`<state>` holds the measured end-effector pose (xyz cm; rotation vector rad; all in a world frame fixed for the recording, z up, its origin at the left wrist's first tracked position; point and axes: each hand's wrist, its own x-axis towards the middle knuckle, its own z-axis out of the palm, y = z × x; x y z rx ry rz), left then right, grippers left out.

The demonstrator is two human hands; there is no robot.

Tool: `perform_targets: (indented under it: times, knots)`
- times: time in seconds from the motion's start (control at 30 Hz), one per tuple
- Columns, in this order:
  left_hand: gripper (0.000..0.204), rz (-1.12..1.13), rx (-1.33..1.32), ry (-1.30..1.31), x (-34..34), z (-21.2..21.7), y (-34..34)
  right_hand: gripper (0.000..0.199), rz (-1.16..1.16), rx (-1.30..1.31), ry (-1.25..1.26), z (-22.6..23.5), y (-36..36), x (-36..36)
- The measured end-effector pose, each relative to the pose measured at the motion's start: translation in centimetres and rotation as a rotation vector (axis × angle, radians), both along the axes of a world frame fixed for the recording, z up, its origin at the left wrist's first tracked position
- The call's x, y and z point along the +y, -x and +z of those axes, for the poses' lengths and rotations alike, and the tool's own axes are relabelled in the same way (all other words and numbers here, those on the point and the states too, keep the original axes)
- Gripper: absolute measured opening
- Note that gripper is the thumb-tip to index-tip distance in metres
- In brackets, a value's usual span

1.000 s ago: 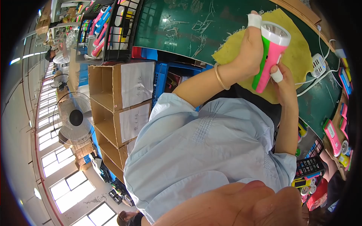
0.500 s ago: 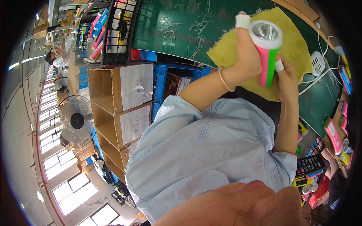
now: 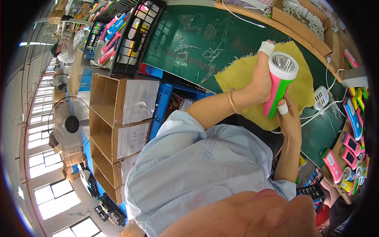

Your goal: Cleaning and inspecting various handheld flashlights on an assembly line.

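Observation:
A pink and green flashlight with a white rim and a shiny reflector is held up at a tilt, lens end toward the far side. My left hand is closed round its left side, thumb wrapped in white tape lying near the head. Lower down, my right hand grips the right side near the tail end; its thumb is taped too, and its other fingers are partly hidden behind the body. Beneath both hands, a frayed yellow cloth is spread on the green worktable.
A black basket of flashlights stands at the far left, above cardboard compartments and a blue crate. To the right are a white power strip with cables and several flashlights. A wooden ledge borders the table's far side.
The whole view has shifted, so the table's far ledge and a box of small white parts now show. The flashlight leans slightly more, its tail to the left; both hands still hold it.

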<state>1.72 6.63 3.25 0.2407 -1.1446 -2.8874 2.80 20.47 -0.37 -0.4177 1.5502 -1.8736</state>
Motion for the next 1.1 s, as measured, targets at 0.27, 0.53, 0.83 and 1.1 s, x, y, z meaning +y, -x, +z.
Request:
perform_targets:
  times: [0.27,0.53,0.83,1.1]
  knots:
    - [0.045,-0.226,0.158,0.323,-5.6,1.1,5.4,0.062,-0.251,-0.172,-0.073,1.1,1.5,5.5]
    - [0.074,0.5,-0.04,2.188,-26.5,-4.9,25.1,0.043,-1.149,0.364,-0.439,3.2,14.0,24.1]
    - [0.058,0.838,-0.246,2.467,-30.2,-6.7,31.7,0.053,-1.183,0.849,-0.961,3.0,22.8,28.5]
    - [0.045,0.663,-0.244,0.8,-26.1,-0.5,25.8,0.04,-0.754,0.293,-0.185,8.5,6.5,11.5]
